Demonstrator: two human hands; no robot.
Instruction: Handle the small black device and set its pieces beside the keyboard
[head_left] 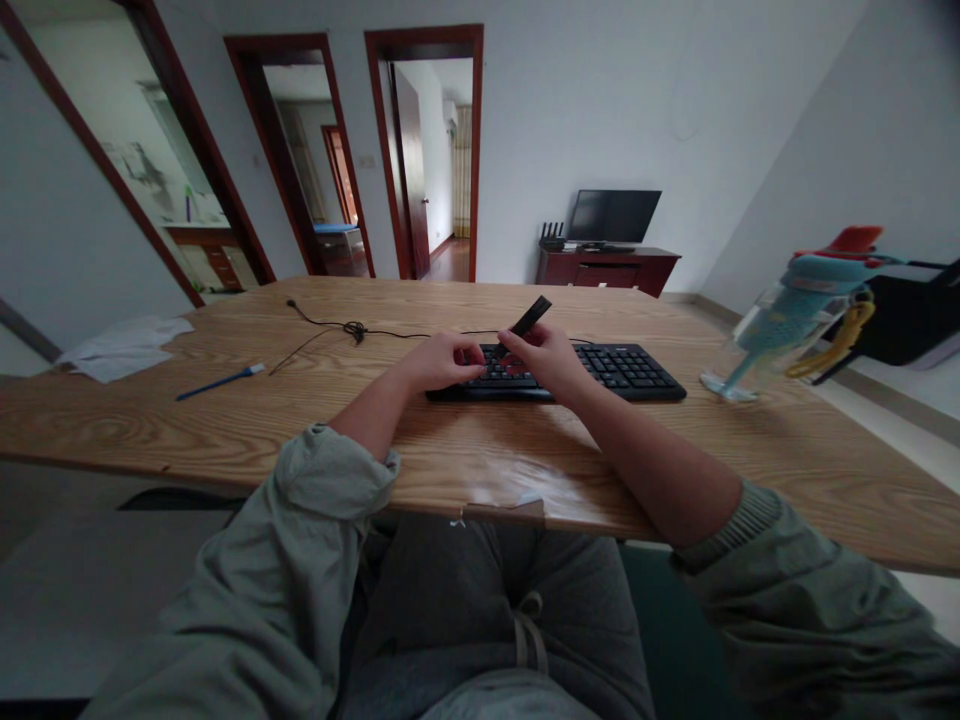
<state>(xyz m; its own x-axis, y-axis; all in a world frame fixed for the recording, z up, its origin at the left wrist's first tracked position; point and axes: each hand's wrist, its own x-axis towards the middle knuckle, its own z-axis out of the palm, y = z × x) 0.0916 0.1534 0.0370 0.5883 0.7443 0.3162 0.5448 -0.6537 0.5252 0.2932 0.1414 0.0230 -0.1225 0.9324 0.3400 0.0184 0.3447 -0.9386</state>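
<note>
A black keyboard [637, 375] lies on the wooden table in front of me, its keys facing up. My right hand [553, 360] is closed over its middle, thumb and fingers gripping a short, flat black bar [532, 314]. The bar tilts up and to the right; its lower end is partly hidden by my fingers. My left hand [441, 362] hovers at the keyboard's left part, fingers curled together close to the right hand. Anything between the left fingertips is too small or hidden to make out.
A blue brush [217, 384] with a pale tip and a coiled black cable [354, 330] lie left on the table [337, 440]. White tissue [124, 347] rests at the far left. A clear bottle with a blue lid [780, 310] stands right of the keyboard.
</note>
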